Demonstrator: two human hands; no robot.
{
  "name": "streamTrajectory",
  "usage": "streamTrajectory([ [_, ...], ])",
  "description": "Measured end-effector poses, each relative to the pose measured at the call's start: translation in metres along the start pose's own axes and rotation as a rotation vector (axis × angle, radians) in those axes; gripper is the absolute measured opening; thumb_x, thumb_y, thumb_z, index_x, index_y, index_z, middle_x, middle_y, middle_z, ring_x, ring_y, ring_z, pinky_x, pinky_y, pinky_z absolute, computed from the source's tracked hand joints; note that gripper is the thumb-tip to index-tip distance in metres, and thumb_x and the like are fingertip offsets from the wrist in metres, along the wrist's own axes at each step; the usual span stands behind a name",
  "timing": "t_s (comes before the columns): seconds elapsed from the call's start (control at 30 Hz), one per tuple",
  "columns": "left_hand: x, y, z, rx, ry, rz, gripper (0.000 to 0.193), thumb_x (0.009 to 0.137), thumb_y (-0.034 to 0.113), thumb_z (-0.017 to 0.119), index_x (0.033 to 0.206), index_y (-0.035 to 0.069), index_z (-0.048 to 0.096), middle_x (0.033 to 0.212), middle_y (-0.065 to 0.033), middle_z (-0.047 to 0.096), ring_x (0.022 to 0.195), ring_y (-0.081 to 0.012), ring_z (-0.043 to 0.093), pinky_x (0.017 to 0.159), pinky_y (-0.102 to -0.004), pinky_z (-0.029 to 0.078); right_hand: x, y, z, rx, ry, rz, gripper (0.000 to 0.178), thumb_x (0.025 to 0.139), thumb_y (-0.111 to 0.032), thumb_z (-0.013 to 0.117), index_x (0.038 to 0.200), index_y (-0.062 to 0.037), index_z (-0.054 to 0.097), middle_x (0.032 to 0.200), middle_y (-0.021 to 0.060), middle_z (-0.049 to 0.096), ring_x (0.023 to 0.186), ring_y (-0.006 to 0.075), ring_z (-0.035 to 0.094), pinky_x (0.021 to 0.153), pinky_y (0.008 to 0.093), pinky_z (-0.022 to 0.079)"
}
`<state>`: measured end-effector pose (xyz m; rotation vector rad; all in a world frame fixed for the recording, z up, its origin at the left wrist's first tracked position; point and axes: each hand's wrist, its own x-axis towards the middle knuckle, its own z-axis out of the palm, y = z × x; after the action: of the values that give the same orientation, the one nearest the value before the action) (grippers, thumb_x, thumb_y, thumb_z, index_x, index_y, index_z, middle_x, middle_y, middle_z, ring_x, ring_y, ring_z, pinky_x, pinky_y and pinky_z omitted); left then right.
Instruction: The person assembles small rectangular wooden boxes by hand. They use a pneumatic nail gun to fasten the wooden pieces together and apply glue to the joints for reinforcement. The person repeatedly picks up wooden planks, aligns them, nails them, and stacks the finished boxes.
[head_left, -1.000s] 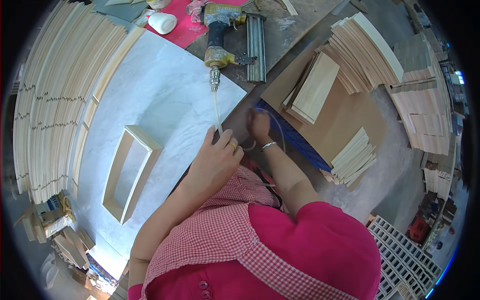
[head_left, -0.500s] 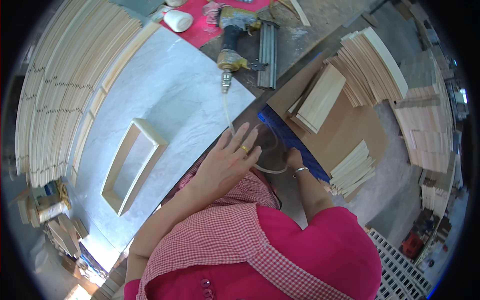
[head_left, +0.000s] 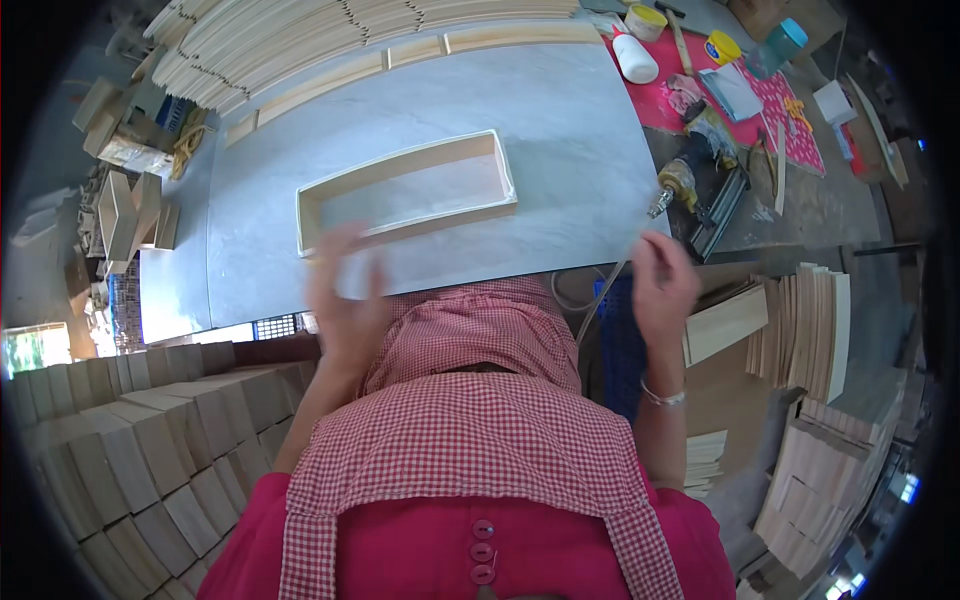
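Note:
A rectangular wooden frame (head_left: pixel 430 222), bare in the middle and with pale upper edges, lies on the grey marbled tabletop (head_left: pixel 570 150). My left hand (head_left: pixel 345 305), blurred by motion, is at its near left corner with thumb and fingers apart; whether it touches the wood I cannot tell. My right hand (head_left: pixel 665 290) is raised at the table's right front edge, its fingers curled together; anything inside them is hidden. Beside it runs a clear air hose (head_left: pixel 606 292). A nail gun (head_left: pixel 683 180) with a metal magazine lies just beyond my right hand.
Long stacked wooden strips (head_left: pixel 300 45) line the table's far side. A white glue bottle (head_left: pixel 634 56) stands on a pink cloth (head_left: pixel 655 105) at the back right. Stacked wooden blocks (head_left: pixel 150 450) fill the lower left. Wooden boards (head_left: pixel 800 325) and a blue crate (head_left: pixel 622 340) are at the right.
My view has turned to the right, squaring up with the table. My left hand has gone from near the hose to the frame; my right hand has risen from beside the blue crate.

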<state>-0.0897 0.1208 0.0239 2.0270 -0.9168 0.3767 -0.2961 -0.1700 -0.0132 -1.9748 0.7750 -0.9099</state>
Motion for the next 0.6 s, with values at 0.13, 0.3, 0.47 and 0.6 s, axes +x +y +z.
streamTrajectory([
  [0.13,-0.024,-0.086,-0.050,-0.168,0.253,-0.625,0.039,0.099,0.004,0.055,0.137,-0.002,0.056,0.127,-0.0142,0.060,0.116,-0.0225,0.059,0.097,-0.0353,0.050,0.020,-0.020,0.059,-0.043,-0.104,-0.220,0.015,0.092,-0.008,0.067,0.105,-0.0008,0.069,0.095,0.0146,0.070,0.088,0.0318,0.069,0.079,0.0380,0.054],
  [0.3,-0.051,-0.149,-0.066,-0.256,0.353,-0.679,0.037,0.101,0.017,0.063,0.134,0.001,0.058,0.124,-0.0086,0.062,0.114,-0.0172,0.058,0.101,-0.0325,0.045,0.050,0.018,-0.018,-0.309,0.528,-0.210,0.016,0.091,-0.008,0.069,0.104,-0.0004,0.069,0.097,0.0160,0.070,0.087,0.0315,0.068,0.079,0.0384,0.053],
  [0.47,-0.038,-0.157,-0.059,-0.188,0.370,-0.684,0.034,0.100,0.021,0.068,0.127,0.002,0.063,0.120,-0.0071,0.063,0.109,-0.0163,0.059,0.096,-0.0311,0.048,-0.008,0.166,-0.161,-0.826,0.675,0.643,0.066,0.088,-0.049,0.070,0.124,0.0054,0.062,0.130,0.0241,0.060,0.125,0.0358,0.056,0.105,0.0457,0.045],
  [0.6,-0.031,-0.158,-0.055,-0.147,0.327,-0.702,0.035,0.098,0.017,0.069,0.129,0.001,0.062,0.122,-0.0069,0.064,0.108,-0.0165,0.060,0.093,-0.0314,0.049,-0.037,0.226,-0.165,-0.845,0.239,1.235,0.101,0.077,-0.072,0.071,0.131,0.0111,0.056,0.141,0.0325,0.051,0.134,0.0433,0.048,0.112,0.0474,0.040],
])
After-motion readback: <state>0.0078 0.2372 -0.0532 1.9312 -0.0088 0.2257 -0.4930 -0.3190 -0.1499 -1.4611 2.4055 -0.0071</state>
